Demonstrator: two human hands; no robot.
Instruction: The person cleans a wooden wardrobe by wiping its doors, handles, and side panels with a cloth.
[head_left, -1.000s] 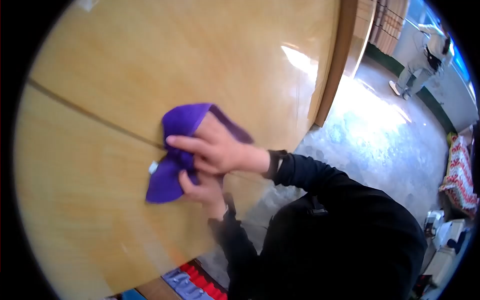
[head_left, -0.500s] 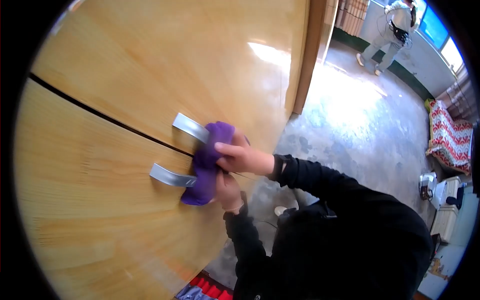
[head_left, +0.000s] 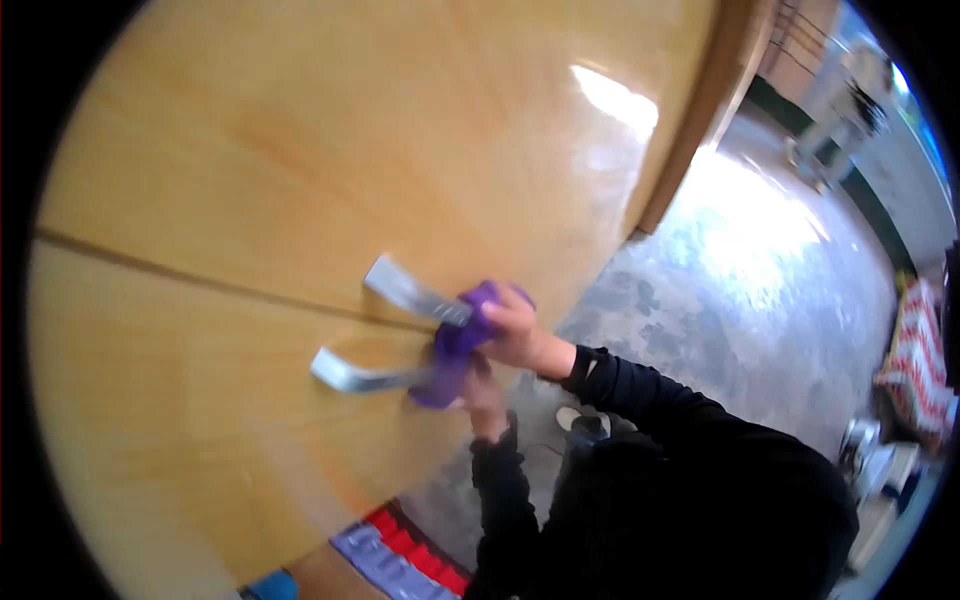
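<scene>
In the head view, the purple cloth [head_left: 455,340] is wrapping the ends of the upper silver handle [head_left: 398,285] and the lower silver handle [head_left: 355,374] on wood-grain doors [head_left: 250,150]. Compared with a second ago, when it is hiding almost all of both handles, it is now leaving most of their metal bare to the picture's left of the cloth. That change is suggesting that the work is reaching the handle ends nearest the black sleeves [head_left: 640,388].

The right hand [head_left: 515,328], at the cloth's upper right, is pinching fabric between thumb and fingers. The left hand [head_left: 482,390], at the cloth's lower right, is touching it, but blurring; whether its fingers are closing, I cannot tell.

No brand or label is showing legibly; faint marks on the upper handle, just beside the cloth, are staying unreadable.
</scene>
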